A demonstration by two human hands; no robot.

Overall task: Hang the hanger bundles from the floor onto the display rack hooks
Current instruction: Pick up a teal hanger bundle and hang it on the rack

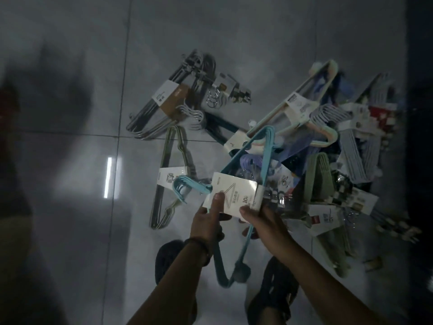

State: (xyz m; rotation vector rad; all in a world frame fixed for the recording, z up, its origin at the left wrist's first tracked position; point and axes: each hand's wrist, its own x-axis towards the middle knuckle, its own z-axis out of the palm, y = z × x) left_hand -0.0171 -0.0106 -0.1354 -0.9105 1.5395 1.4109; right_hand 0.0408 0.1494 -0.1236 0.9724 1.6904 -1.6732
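Teal hanger bundle sits in both our hands: left hand and right hand each pinch its white paper label. Its hooks jut leftward, nearer the left hand; it seems lifted clear of the floor pile.

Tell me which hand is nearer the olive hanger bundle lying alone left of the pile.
Left. The left hand pinches the teal hanger bundle just right of the olive hanger bundle; the right hand holds its far side, farther right.
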